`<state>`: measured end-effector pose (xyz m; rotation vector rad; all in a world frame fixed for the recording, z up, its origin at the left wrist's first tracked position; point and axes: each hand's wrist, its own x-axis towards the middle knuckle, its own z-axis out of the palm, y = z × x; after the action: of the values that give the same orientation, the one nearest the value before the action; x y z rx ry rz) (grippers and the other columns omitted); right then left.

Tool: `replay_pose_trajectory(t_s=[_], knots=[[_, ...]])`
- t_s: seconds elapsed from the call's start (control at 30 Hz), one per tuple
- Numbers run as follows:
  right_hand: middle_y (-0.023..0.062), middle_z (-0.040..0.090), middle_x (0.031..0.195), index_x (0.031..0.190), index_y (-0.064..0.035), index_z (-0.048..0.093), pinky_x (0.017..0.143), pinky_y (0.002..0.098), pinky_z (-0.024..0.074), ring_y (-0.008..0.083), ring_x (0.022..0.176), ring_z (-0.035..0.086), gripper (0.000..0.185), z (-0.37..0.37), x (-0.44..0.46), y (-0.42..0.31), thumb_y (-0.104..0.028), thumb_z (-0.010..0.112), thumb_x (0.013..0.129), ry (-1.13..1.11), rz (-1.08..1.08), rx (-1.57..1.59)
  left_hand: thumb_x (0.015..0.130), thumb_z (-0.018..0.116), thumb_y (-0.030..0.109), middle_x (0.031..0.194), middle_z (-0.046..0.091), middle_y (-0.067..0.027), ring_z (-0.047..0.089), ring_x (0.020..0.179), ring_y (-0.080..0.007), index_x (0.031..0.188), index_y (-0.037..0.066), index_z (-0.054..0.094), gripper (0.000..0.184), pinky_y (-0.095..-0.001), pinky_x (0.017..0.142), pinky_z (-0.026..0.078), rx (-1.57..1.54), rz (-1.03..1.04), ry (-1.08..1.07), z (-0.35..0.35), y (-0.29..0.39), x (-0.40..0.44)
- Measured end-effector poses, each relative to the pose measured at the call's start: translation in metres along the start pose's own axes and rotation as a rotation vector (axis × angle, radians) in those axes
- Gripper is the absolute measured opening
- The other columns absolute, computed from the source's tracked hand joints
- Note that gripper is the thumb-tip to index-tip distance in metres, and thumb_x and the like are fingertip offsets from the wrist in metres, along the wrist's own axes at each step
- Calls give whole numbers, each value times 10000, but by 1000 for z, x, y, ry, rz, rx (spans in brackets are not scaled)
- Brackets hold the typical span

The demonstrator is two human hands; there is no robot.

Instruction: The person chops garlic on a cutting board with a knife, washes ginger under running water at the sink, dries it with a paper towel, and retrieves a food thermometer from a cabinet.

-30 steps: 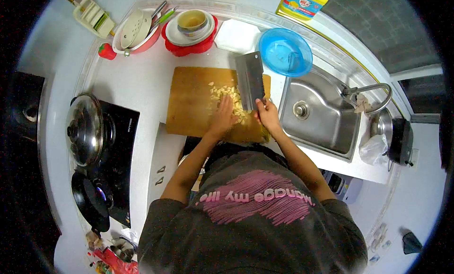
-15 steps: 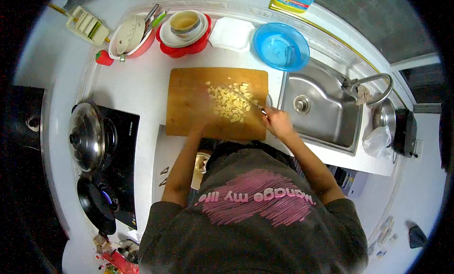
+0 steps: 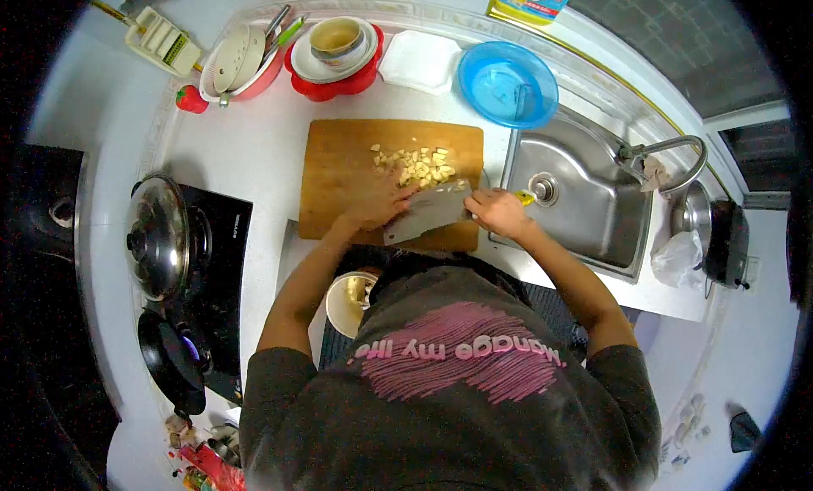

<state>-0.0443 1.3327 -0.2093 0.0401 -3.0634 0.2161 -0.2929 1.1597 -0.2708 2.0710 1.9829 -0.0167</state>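
My right hand is wrapped around the handle of a cleaver, whose yellow handle end pokes out on the right. The wide blade lies tilted low over the near part of a wooden cutting board, its flat side facing up, with a few bits on it. Small pale-yellow chopped pieces, which look like garlic, are heaped just beyond the blade. My left hand is at the blade's left side, fingers stretched toward the heap, apparently touching pieces; they are slightly blurred.
Right of the board is a steel sink with a blue basin behind it. A white tray, stacked bowls and a colander line the back. Left stands a cooktop with a lidded pan. A bin sits below.
The cleaver has turned from edge-on in the heap to flat and nearer me. My left hand moved right, to the blade and pieces. The heap is smaller in view, partly covered by the blade.
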Motion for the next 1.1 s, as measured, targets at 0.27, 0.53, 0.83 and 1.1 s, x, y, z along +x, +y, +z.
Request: replay_pose_trajectory(t_s=[0.27, 0.53, 0.83, 1.1], knots=[[52, 518, 789, 897, -107, 470, 619, 351, 476, 238, 755, 576, 352, 10, 11, 11, -186, 693, 635, 74, -122, 35, 928, 360, 453, 1500, 133, -142, 87, 1389, -332, 1389, 234, 355, 511, -548, 1083, 113, -117, 185, 260, -3, 59, 45], [79, 550, 781, 893, -99, 505, 584, 377, 474, 278, 694, 584, 341, -9, -28, 20, -172, 697, 621, 60, 76, 107, 947, 372, 338, 1491, 173, -131, 154, 1368, -340, 1335, 182, 435, 423, -531, 1089, 96, -173, -83, 268, 30, -18, 37], [132, 632, 814, 984, -91, 541, 597, 420, 500, 333, 692, 620, 256, 44, -23, -1, -221, 630, 782, 189, 833, 220, 852, 483, 152, 1275, 478, -201, 455, 1173, -353, 1223, -21, 484, 409, -428, 1019, 325, -291, -318, 523, 44, -51, 42], [172, 607, 788, 965, -76, 527, 593, 432, 485, 334, 715, 611, 269, 56, 7, -47, -244, 629, 781, 218, 812, 435, 828, 497, 102, 1050, 586, -197, 540, 970, -342, 1057, 24, 599, 263, -416, 890, 416, -584, -399, 635, 3, -66, 52]])
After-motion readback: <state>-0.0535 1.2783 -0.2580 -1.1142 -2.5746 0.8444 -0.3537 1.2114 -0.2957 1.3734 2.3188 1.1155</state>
